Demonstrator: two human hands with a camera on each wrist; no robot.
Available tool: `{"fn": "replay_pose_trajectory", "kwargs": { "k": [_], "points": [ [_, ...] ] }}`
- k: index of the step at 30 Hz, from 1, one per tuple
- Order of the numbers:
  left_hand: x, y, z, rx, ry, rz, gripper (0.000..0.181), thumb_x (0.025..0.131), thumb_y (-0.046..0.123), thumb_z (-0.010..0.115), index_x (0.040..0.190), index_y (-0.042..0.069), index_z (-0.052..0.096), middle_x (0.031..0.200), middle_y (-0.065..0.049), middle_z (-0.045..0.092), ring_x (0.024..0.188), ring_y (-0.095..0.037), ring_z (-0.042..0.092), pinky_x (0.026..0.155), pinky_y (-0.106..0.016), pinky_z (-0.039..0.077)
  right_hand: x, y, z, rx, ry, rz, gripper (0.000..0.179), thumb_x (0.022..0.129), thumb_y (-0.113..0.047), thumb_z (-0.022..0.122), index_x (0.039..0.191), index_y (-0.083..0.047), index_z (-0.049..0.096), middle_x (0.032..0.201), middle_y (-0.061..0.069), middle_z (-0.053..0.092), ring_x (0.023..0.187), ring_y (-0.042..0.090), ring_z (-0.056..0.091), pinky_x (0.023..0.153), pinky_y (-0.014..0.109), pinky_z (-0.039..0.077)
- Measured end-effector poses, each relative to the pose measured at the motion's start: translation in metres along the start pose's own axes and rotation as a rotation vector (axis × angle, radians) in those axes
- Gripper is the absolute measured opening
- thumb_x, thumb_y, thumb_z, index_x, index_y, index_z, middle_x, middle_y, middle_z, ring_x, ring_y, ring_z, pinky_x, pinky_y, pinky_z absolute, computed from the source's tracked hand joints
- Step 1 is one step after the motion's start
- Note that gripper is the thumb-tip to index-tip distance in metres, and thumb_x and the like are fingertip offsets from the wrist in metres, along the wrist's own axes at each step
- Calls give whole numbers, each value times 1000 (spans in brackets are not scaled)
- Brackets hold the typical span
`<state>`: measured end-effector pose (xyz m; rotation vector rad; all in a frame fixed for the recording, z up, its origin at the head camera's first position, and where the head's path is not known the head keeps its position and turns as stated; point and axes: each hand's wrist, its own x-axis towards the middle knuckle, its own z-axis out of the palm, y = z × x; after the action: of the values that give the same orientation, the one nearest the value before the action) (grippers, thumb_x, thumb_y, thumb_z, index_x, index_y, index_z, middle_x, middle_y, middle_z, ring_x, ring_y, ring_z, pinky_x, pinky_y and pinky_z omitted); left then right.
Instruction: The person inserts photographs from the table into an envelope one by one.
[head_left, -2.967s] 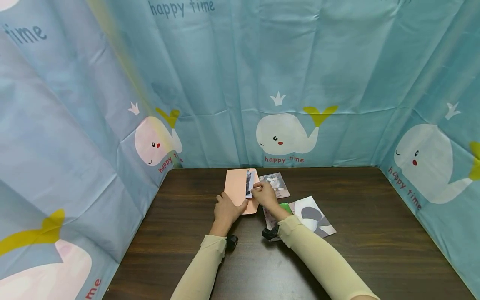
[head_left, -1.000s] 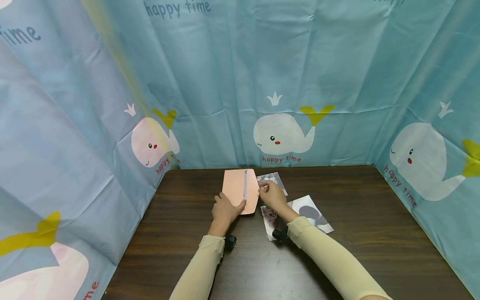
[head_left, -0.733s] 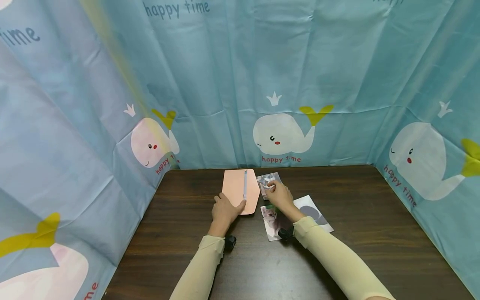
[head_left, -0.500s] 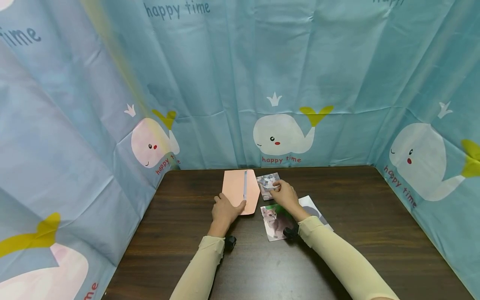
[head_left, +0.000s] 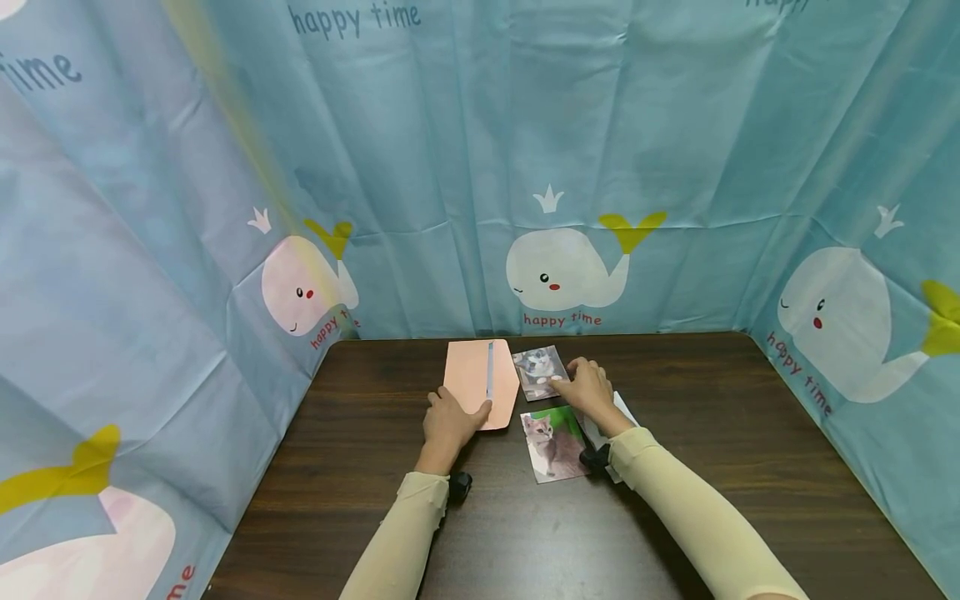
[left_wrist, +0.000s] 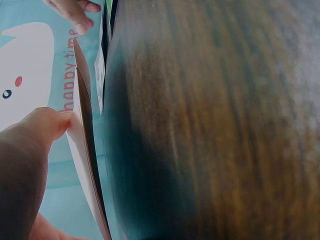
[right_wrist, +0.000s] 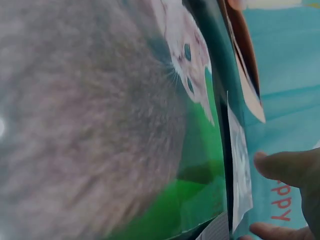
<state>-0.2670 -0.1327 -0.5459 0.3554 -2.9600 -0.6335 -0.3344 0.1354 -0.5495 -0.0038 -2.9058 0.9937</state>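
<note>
Left grip (head_left: 452, 419): lying wide, pressing envelope (head_left: 468, 367) beneath | Right grip (head_left: 591, 390): loosely wide, now hovering off envelope, photo (head_left: 536, 367) lying just left | Envelope's blue strip (head_left: 491, 371): showing narrower than earlier

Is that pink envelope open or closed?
Open: the envelope's flap sticks out to the right, unfolded, and a bluish strip shows at the mouth of the envelope.

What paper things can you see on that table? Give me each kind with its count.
Peach envelope: 1
Cat pictures: 2
White-edged sheet, partly hidden: 1
Bluish strip showing on the envelope: 1
Total: 5
</note>
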Motion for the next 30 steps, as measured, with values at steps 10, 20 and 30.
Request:
{"fn": "replay_pose_trajectory", "kwargs": {
  "k": [10, 20, 30],
  "points": [
    [2, -1, 3, 6, 4, 6, 110, 80, 75, 62, 142, -11, 35, 135, -35, 43, 95, -47, 63, 76, -52, 55, 5, -3, 8, -85, 8, 51, 68, 72, -58, 82, 106, -2, 62, 109, 18, 55, 105, 40, 50, 85, 55, 37],
    [0, 0, 4, -2, 5, 2, 110, 79, 74, 63, 142, -11, 36, 132, -34, 45, 92, -46, 64, 74, -51, 56, 4, -6, 13, -90, 13, 65, 59, 71, -54, 84, 91, -6, 57, 104, 17, 51, 103, 39, 47, 87, 55, 35],
    [0, 0, 1, 6, 5, 4, 110, 80, 74, 63, 143, -11, 35, 133, -34, 44, 94, -46, 64, 76, -51, 56, 5, -6, 15, -62, 21, 55, 66, 71, -51, 86, 102, -7, 48, 104, 16, 50, 101, 39, 48, 85, 54, 36]
  ]
}}
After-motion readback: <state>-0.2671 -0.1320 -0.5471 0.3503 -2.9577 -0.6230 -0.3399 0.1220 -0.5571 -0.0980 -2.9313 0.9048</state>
